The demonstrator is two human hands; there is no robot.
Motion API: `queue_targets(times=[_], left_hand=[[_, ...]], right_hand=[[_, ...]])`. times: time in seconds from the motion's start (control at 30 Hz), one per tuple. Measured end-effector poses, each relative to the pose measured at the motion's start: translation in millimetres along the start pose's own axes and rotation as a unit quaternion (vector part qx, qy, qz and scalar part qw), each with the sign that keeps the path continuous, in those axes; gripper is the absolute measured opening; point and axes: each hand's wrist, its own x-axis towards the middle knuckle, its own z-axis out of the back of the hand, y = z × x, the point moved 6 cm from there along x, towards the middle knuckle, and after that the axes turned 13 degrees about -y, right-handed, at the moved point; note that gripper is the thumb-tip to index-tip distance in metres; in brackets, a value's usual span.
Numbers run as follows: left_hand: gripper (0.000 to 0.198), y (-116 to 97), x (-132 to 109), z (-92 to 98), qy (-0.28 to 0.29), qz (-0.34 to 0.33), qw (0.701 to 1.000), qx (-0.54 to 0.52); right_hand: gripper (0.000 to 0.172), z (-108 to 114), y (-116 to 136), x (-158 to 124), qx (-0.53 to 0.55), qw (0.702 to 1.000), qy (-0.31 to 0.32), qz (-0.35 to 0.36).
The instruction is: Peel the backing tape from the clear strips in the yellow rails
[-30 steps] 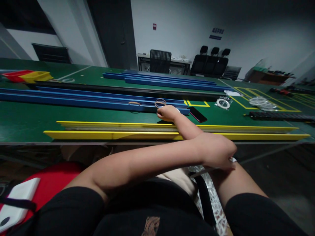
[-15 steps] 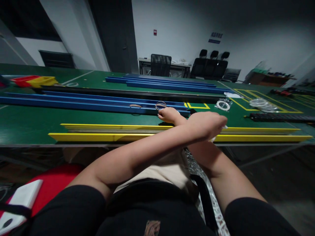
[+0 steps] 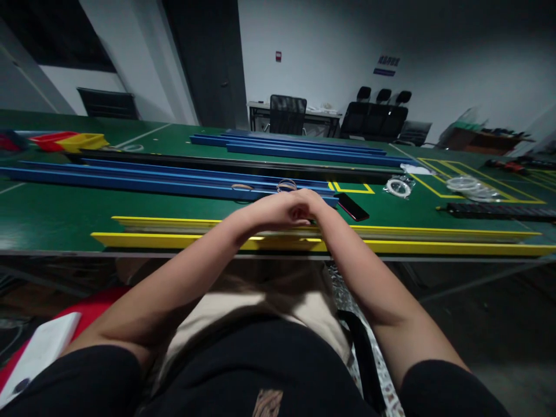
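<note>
Swung back from across the right forearm, where it was half a second ago, the person's bare left hand [image 3: 278, 209] has come in to meet the bare right hand [image 3: 309, 200]. The two touch at the knuckles, backs upward and wrists bent, above the long yellow channel-shaped rail [image 3: 399, 248] that lies along the near edge of the table. Both forearms slant inward from black short sleeves, the elbows spread wide. The fingers curl under and out of sight, so whether either hand grips anything cannot be told.

Just beyond the hands, a thin, brownish ring [image 3: 286, 185] rests at the long blue channel-shaped rail [image 3: 174, 184], with a flatter tan ring [image 3: 242, 187] to its left. A dark phone with a red edge [image 3: 353, 207] lies on the green tabletop [image 3: 56, 214], right of the blue rail's end. Farther back run a long black rail [image 3: 226, 164] and a group of blue rails [image 3: 304, 153]; a white ring in clear plastic [image 3: 398, 187] lies to the right, red and yellow trays [image 3: 82, 142] far left.

Past the table are a black mesh-backed chair [image 3: 288, 113], a dark grey door [image 3: 208, 63] and a pale wall [image 3: 325, 46].
</note>
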Motion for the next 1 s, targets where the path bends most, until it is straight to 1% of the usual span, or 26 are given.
queue_targets(times=[0.07, 0.13, 0.17, 0.2, 0.23, 0.27, 0.3, 0.37, 0.47, 0.53, 0.63, 0.7, 0.77, 0.83, 0.9, 0.93, 1.0], left_hand=[[0.047, 42.0, -36.0, 12.4, 0.057, 0.085, 0.995, 0.001], [0.072, 79.9, -73.7, 21.6, 0.101, 0.176, 0.979, 0.021], [0.084, 95.5, -92.0, 23.7, 0.128, 0.218, 0.967, 0.033], [0.092, 107.2, -108.5, 24.3, 0.154, 0.248, 0.955, 0.042], [0.097, 115.2, -121.8, 25.1, 0.167, 0.267, 0.948, 0.05], [0.1, 120.0, -132.4, 25.4, 0.175, 0.277, 0.943, 0.059], [0.102, 122.1, -140.2, 26.1, 0.176, 0.279, 0.941, 0.071], [0.103, 121.5, -150.4, 29.2, 0.161, 0.271, 0.942, 0.11], [0.102, 118.8, -163.1, 39.3, 0.133, 0.258, 0.941, 0.173], [0.099, 120.6, -174.4, 48.1, 0.118, 0.265, 0.937, 0.196], [0.092, 124.0, -190.5, 56.9, 0.104, 0.284, 0.93, 0.211], [0.087, 120.5, -192.5, 56.3, 0.086, 0.271, 0.933, 0.22], [0.084, 112.4, -185.8, 50.1, 0.062, 0.244, 0.94, 0.232], [0.081, 103.0, -172.5, 39.1, 0.043, 0.229, 0.942, 0.243], [0.079, 92.4, -153.7, 23.9, 0.03, 0.223, 0.944, 0.242], [0.078, 86.3, -142.5, 15.0, 0.024, 0.219, 0.946, 0.24], [0.075, 72.1, -117.7, -4.6, 0.01, 0.202, 0.951, 0.233]], right_hand=[[0.039, 1.6, 9.0, -7.8, 0.031, 0.999, 0.005, 0.01], [0.05, -1.2, 21.1, -21.9, 0.064, 0.997, 0.023, 0.03], [0.06, -3.7, 26.4, -31.0, 0.072, 0.996, 0.033, 0.036], [0.07, -6.1, 29.6, -40.7, 0.067, 0.996, 0.039, 0.032], [0.076, -8.1, 30.7, -50.4, 0.054, 0.997, 0.041, 0.019], [0.078, -9.4, 30.2, -59.5, 0.038, 0.999, 0.038, 0.0], [0.076, -9.9, 28.9, -67.5, 0.021, 0.999, 0.031, -0.019], [0.07, -9.2, 27.7, -78.5, -0.004, 0.999, 0.013, -0.036], [0.066, -7.5, 30.0, -83.0, -0.023, 1.0, -0.001, -0.012], [0.064, -6.1, 27.5, -83.9, -0.027, 1.0, -0.001, 0.002], [0.061, 0.4, 8.2, -91.1, -0.012, 1.0, -0.008, -0.01], [0.06, 6.6, -13.4, -99.8, 0.009, 0.999, -0.004, -0.047], [0.058, 11.8, -31.9, -107.9, 0.014, 0.996, 0.015, -0.09], [0.057, 15.6, -38.0, -111.5, -0.006, 0.991, 0.027, -0.129], [0.062, 17.3, -26.1, -108.3, -0.034, 0.989, 0.009, -0.146], [0.064, 16.8, -14.4, -104.8, -0.047, 0.988, -0.011, -0.143], [0.061, 11.1, 13.0, -97.8, -0.069, 0.99, -0.045, -0.116]])
